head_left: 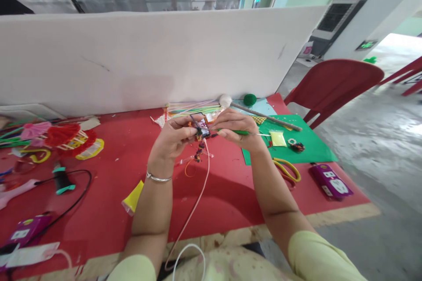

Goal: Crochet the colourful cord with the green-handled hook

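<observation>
My left hand [172,137] pinches a small dark yarn piece flecked with orange [199,151], part of which hangs below the fingers. Just to its right, my right hand [238,128] is closed around a thin tool with a green handle [242,132], which looks like a crochet hook. Its metal shaft sticks out to the right past the wrist. A phone with a lit screen [204,128] shows between the two hands, and a pink cable [205,180] runs from it towards my lap. The fingers hide the exact contact between tool and yarn.
A green sheet [316,149] at right bears a yellow packet [278,138]. Near it lie yellow-handled scissors [290,169] and a purple box [331,181]. A glue gun [62,180] and red craft pieces [62,135] lie left. A white panel [148,57] stands behind the red tabletop [108,153].
</observation>
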`<state>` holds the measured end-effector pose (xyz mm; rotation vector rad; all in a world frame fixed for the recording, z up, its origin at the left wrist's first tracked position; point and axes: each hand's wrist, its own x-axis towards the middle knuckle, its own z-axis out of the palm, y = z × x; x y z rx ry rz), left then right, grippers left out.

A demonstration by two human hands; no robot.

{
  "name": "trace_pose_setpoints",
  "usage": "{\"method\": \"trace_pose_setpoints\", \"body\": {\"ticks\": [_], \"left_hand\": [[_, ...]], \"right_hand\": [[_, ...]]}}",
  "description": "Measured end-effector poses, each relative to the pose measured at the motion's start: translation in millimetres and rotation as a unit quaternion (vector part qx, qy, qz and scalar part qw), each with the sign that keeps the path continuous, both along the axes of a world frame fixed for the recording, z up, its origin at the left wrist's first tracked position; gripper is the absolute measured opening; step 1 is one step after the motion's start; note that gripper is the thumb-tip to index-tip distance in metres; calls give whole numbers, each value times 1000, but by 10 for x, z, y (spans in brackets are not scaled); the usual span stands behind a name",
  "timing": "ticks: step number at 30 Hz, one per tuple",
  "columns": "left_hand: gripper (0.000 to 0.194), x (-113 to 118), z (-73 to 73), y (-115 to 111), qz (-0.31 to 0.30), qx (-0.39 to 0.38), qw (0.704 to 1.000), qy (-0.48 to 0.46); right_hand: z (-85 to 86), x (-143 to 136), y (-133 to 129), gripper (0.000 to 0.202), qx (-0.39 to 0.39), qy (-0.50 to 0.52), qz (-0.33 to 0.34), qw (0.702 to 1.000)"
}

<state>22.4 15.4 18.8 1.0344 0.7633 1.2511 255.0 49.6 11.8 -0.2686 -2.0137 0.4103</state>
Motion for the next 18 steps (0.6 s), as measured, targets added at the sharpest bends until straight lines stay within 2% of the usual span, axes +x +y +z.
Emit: {"method": "trace_pose_setpoints", "body": {"ticks": [7, 15, 18], "left_hand": [[41, 20, 19, -11, -4, 34, 999, 16], [41, -32, 38, -40, 25, 15, 998, 56], [39, -55, 33, -40, 26, 16, 998, 55]], "right_hand": [[-13, -14, -2, 21, 18, -7, -14, 1000], [70, 6, -53, 20, 49, -30, -40, 998], [65, 4, -55, 18, 34, -29, -30, 999]]}}
